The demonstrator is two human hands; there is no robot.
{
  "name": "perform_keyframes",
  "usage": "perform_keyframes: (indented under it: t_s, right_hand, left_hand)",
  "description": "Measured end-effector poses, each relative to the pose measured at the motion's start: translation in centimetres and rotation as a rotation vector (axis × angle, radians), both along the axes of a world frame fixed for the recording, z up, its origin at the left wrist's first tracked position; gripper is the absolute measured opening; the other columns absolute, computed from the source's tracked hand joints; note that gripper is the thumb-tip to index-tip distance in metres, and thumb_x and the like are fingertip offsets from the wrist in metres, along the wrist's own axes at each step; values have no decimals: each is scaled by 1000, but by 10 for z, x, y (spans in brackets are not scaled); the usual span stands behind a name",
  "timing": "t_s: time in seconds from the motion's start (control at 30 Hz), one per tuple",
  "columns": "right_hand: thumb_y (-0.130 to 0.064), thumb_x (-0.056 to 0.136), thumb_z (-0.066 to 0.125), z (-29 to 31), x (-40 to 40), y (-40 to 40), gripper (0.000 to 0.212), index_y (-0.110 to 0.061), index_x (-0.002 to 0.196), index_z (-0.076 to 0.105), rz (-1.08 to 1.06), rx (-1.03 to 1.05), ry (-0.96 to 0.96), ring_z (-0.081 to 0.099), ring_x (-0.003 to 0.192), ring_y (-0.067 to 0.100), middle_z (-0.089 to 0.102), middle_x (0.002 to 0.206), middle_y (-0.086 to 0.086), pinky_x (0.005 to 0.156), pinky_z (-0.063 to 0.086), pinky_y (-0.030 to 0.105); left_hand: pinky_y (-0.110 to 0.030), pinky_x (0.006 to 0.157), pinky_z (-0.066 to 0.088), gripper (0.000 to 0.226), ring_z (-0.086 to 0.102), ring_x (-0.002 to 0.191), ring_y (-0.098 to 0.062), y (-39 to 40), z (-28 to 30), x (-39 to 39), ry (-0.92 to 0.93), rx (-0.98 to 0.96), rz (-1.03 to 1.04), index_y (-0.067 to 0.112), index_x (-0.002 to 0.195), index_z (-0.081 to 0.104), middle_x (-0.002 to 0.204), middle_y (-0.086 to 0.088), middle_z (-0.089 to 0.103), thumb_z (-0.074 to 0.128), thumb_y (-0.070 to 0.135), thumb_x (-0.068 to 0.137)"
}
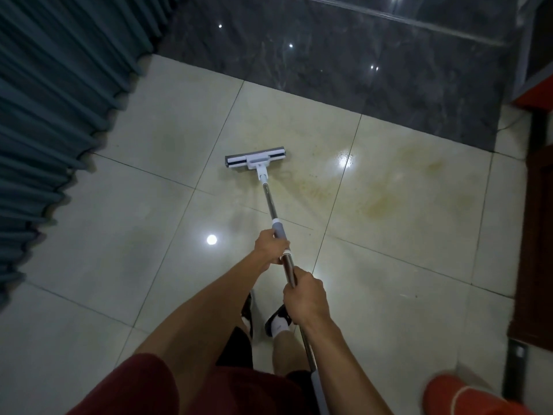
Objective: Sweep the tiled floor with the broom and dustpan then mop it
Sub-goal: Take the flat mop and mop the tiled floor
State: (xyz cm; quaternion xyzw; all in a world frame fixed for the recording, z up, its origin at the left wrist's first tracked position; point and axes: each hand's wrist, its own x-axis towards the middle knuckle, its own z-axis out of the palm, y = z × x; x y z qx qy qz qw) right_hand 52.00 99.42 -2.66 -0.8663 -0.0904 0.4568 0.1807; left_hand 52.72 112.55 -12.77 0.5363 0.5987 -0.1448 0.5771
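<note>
While gripping mop (270, 202) pole, left hand (270, 248) ahead, right hand (305, 298) behind; head flat on stained floor (374, 205).

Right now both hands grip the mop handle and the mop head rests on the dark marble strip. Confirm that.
Not quite. The head view shows the mop head resting on a pale floor tile, short of the dark marble strip. Both the left hand and right hand do grip the mop handle.

Home interior: pleated curtain (57, 94), glossy tiled floor (125, 211), dark marble wall (344, 49).
</note>
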Motion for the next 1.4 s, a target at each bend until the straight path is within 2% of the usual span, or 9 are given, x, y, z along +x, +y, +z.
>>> perform_keyframes:
  t_s: [0.1, 0.17, 0.27, 0.37, 0.5, 0.77, 1.13, 1.27, 1.4]
  right_hand:
    - [-28, 93, 51, -8, 29, 9, 54, -23, 145, 41, -237, 74, 208, 71, 76, 24, 69, 105, 11, 64, 61, 35]
    - [-33, 96, 49, -8, 44, 18, 41, -28, 137, 51, -316, 103, 330, 71, 69, 21, 71, 102, 12, 58, 61, 34]
    - [-24, 98, 44, -6, 44, 42, 22, -21, 104, 66, -226, 77, 170, 68, 72, 24, 69, 88, 8, 67, 60, 35]
    - [-19, 98, 45, -12, 38, 65, 24, -11, 99, 68, -228, 64, 104, 64, 68, 21, 67, 82, 6, 59, 53, 28]
    - [-19, 96, 51, -20, 47, 86, 20, -11, 90, 68, -263, 60, 43, 66, 67, 22, 67, 77, 6, 65, 60, 38]
    - [-20, 96, 55, -38, 71, 168, 13, -18, 95, 67, -364, 128, 64, 68, 63, 21, 67, 72, 6, 62, 61, 44]
    - [-18, 98, 53, -78, 158, 314, 10, -24, 98, 62, -400, 220, 83, 55, 42, 21, 70, 81, 19, 36, 42, 22]
    - [-18, 100, 52, -102, 191, 353, 18, -13, 111, 65, -361, 225, 67, 54, 35, 19, 68, 75, 17, 37, 45, 24]
    - [-19, 100, 51, -116, 207, 374, 17, -11, 102, 66, -358, 242, 58, 52, 33, 18, 67, 74, 16, 37, 46, 25]
  left_hand:
    - [-27, 45, 56, 42, 69, 79, -25, 16, -5, 18, -19, -8, 11, 8, 129, 61, 116, -18, 68, 72, 10, 88]
    - [-27, 47, 56, 43, 69, 79, -26, 27, -8, 28, -23, -13, 33, 6, 127, 63, 112, -19, 69, 72, 8, 85]
    - [-29, 48, 54, 28, 67, 69, -26, 40, -10, 33, 16, -52, 61, -1, 111, 68, 96, -18, 70, 70, 5, 83]
    - [-31, 52, 52, 13, 63, 64, -25, 52, -16, 35, 46, -144, 127, -2, 97, 67, 83, -17, 66, 66, 5, 86]
    - [-33, 56, 53, 10, 62, 65, -26, 70, -21, 50, 56, -162, 150, 0, 100, 67, 81, -15, 64, 64, 4, 91]
    - [-43, 78, 60, 5, 61, 66, -25, 150, -43, 80, 15, -125, 129, 4, 100, 62, 82, -14, 62, 62, 6, 95]
    - [-34, 59, 53, 8, 59, 66, -25, 301, -86, 164, -128, -117, 164, 4, 100, 65, 81, -12, 63, 64, 8, 94]
    - [-47, 87, 57, 11, 60, 71, -26, 345, -100, 195, -164, -169, 93, 7, 103, 62, 83, -11, 62, 65, 15, 96]
    - [-45, 82, 58, 11, 61, 67, -25, 370, -108, 217, -169, -126, 56, 6, 105, 59, 82, -12, 61, 64, 12, 97]
